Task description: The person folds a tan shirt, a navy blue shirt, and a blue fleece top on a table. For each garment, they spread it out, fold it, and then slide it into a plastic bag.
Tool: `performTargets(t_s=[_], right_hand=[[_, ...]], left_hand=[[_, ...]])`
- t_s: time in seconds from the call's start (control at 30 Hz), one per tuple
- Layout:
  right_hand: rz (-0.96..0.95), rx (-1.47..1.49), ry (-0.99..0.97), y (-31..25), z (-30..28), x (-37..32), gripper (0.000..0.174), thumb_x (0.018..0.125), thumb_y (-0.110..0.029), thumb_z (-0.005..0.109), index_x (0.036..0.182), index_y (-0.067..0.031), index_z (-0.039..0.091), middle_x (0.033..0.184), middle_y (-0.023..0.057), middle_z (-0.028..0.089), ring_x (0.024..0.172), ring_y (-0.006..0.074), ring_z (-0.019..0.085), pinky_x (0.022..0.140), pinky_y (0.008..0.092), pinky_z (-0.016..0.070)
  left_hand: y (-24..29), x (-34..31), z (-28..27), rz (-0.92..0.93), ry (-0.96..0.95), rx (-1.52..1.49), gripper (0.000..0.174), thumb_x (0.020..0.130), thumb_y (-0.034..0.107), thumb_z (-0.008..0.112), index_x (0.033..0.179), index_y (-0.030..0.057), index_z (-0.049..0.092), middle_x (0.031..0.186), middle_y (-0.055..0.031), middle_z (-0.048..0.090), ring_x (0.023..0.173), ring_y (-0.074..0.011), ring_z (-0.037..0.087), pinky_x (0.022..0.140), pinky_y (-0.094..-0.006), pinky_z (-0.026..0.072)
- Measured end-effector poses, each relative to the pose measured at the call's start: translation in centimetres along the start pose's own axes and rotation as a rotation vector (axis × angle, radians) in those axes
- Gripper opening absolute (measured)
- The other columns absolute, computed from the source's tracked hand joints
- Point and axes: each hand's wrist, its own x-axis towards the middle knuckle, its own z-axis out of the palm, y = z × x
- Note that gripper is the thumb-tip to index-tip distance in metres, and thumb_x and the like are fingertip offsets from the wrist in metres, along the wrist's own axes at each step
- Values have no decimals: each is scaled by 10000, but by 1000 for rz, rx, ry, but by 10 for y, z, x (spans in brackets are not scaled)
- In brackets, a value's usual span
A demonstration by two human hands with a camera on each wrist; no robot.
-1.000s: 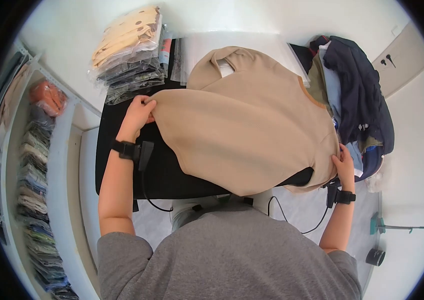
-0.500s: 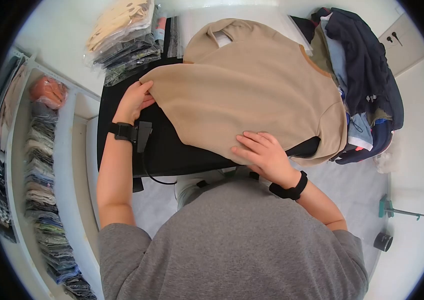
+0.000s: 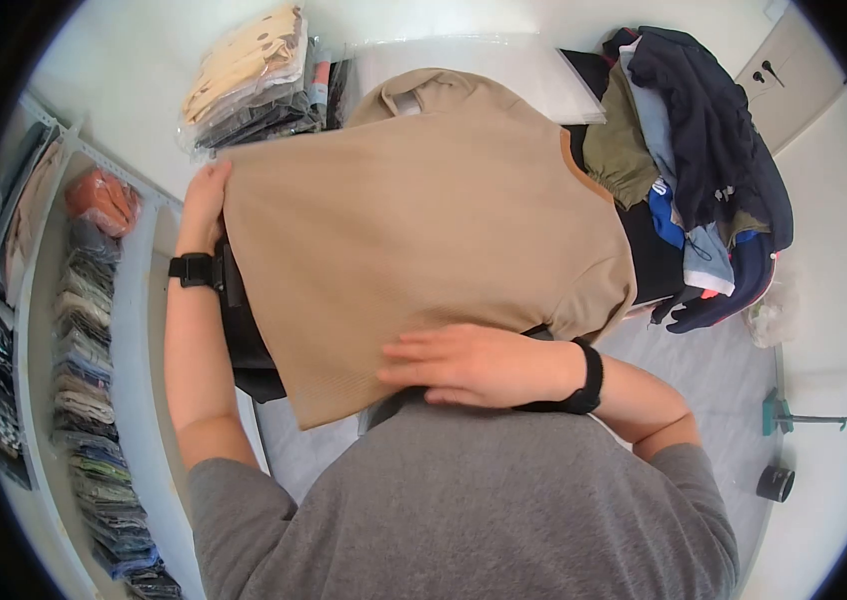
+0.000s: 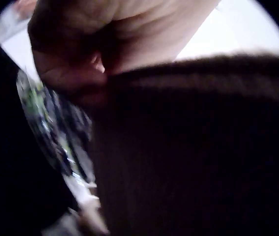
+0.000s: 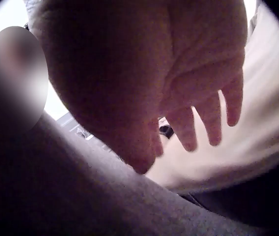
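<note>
A tan sweater (image 3: 424, 220) spreads across the middle of the frame, its rust-edged collar (image 3: 589, 181) at right and its hem (image 3: 269, 310) at left, one corner drooping past the near edge of a black table (image 3: 652, 255). At the left of the frame, a person's left hand (image 3: 206, 205) pinches the upper end of the hem between thumb and curled fingers. At lower centre, the right hand (image 3: 489, 365) lies with fingers long and slightly spread along the near side, gripping nothing; whether the fingertips press the cloth, one cannot tell.

The sweater looks light, soft and limp, likely to sag wherever it goes unsupported, with enough nap to resist slipping and little about it to break. The two hem corners appear the surest holds, kept apart so that the cloth stays flat; a grip on the collar risks stretching it. A heap of clothes (image 3: 714, 150) sits at upper right.
</note>
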Motion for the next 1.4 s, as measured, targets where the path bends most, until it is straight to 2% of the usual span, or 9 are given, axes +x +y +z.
performTargets(t_s=[0.07,0.2,0.47,0.6,0.83,0.97,1.07,1.13,1.4], right_hand=[[-17,-6,-224,3,-15,-2,405,855,-189,584,1228,-46,518,1225,139,548,1107,293,530,934,398,424],[315,-13,-527,19,-101,12,379,868,-205,586,1202,-33,541,1131,160,585,1041,312,557,890,382,439],[430,-510,-312,203,-167,136,282,800,-214,613,1041,-68,634,940,167,647,843,311,618,732,388,479],[672,-586,-230,252,-159,190,483,702,-134,666,1177,-112,578,1060,160,630,992,352,586,837,396,485],[559,-514,-176,327,-138,201,277,730,-206,637,1005,-169,648,922,126,657,926,320,614,797,424,495],[652,-454,793,334,-182,194,259,871,-234,445,982,-104,640,967,169,645,915,366,600,805,465,466],[743,-669,585,396,-225,155,424,889,-309,483,1155,14,556,1029,216,637,947,339,616,836,398,486],[1226,-405,17,378,-255,149,465,858,-363,545,1118,20,590,1041,173,641,893,243,636,759,344,518],[1122,-349,-75,341,-213,115,453,707,-331,723,985,22,664,873,128,673,729,247,625,668,348,506]], left_hand=[[-36,19,-43,-206,-172,272,222,892,229,553,951,16,547,842,-62,597,635,-109,569,529,-239,446],[-11,-22,-26,-154,93,496,214,873,236,576,959,40,555,835,-59,598,608,-96,561,502,-217,415],[-21,0,-2,147,-242,682,300,803,108,619,1065,-23,552,916,-97,621,666,-150,579,614,-282,482],[-43,13,7,409,-226,970,345,770,101,637,1090,8,549,1004,-186,567,912,-311,585,794,-362,483],[-34,3,17,147,-225,885,408,757,103,663,1130,53,505,1155,-198,451,1038,-375,524,886,-390,450],[-30,4,14,149,-251,826,377,756,107,664,1094,59,505,1145,-180,450,1021,-353,522,892,-367,440],[-37,9,11,159,-284,823,359,754,109,665,1072,59,507,1124,-170,452,1004,-335,515,895,-350,433],[-36,10,11,132,-276,828,356,752,109,666,1068,61,510,1115,-165,453,1008,-327,510,896,-348,431],[-36,13,10,180,-261,857,321,736,124,683,1013,41,545,1032,-146,518,963,-300,538,836,-335,449]])
